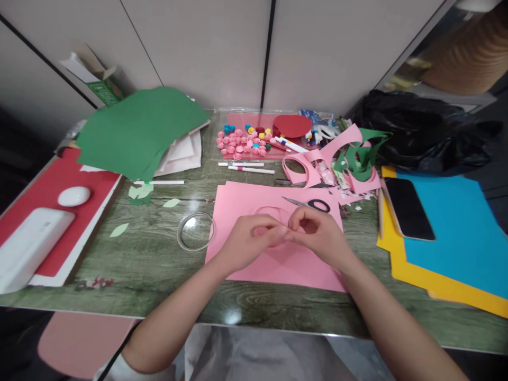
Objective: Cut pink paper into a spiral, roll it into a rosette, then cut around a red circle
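Observation:
Both hands meet over a stack of pink paper sheets (242, 270). My left hand (252, 238) is closed, its thumb and fingers pinching a thin curled pink paper strip (273, 210). Pressed against its fingertips, my right hand (317, 235) pinches the same pink piece; the exact grip is partly hidden. Just beyond the right hand, scissors (311, 204) lie on the pink sheets, with a black handle and the blades pointing left. To the left of the sheets a roll of tape (196, 232) lies flat on the table.
Pink and green paper scraps (353, 164) pile up behind the right hand. A tray of small coloured pieces (242, 143) stands at the back. Green sheets (138, 132) are at the left; a phone (410, 208) rests on blue paper (464, 233) at the right. Markers (251, 170) and cut leaves (119, 230) lie about.

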The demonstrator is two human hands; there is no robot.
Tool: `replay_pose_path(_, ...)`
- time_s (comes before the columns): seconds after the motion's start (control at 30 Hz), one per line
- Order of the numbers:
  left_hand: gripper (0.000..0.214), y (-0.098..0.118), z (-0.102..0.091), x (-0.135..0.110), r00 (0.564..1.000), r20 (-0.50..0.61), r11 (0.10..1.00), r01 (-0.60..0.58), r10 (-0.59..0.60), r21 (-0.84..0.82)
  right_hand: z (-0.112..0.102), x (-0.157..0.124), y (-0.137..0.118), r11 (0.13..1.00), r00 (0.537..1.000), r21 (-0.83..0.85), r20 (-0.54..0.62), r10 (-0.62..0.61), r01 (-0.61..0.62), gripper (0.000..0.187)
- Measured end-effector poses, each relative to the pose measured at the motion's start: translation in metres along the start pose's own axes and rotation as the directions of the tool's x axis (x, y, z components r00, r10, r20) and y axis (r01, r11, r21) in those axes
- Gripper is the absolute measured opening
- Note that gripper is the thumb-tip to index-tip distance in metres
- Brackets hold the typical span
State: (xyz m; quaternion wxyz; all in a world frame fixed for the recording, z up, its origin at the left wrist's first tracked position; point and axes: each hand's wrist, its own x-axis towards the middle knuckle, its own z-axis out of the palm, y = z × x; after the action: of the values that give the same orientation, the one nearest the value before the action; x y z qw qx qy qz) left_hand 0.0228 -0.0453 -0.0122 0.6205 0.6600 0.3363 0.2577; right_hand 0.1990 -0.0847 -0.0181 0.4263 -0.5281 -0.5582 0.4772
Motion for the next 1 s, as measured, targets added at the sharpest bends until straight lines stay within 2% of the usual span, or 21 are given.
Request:
replay_pose_path(0.37, 0.022, 0.0033, 0.0030, -0.0026, 1.000, 0.026, 0.996, -0.015, 0.013, 0.090, 0.0008, 0.0004, 0.0011, 0.996, 0.996, -0.051, 0.052, 0.071, -0.069, 0.033)
replay_pose_path(0.67, 0.017, 0.0021, 0.0056, -0.0025, 0.996, 0.021, 0.968, -0.094, 0.091, 0.233, -0.0014, 0.0016, 0.0032, 0.978, 0.999, -0.206, 0.038, 0.035, -0.027, 0.038)
replay_pose_path(0.87, 0.017, 0.0014, 0.0087, -0.0020, 0.986, 0.088, 0.930, -0.163, 0.141, 0.329, -0.0035, 0.0025, 0.0026, 0.963, 0.994, -0.269, 0.098, 0.039, -0.011, 0.036)
replay_pose_path(1.0, 0.019, 0.0017, 0.0098, -0.0012, 0.986, 0.121, 0.924, -0.152, 0.117, 0.349, -0.0066, 0.0023, 0.0039, 0.945, 0.992, -0.328, 0.121, 0.034, 0.008, 0.038)
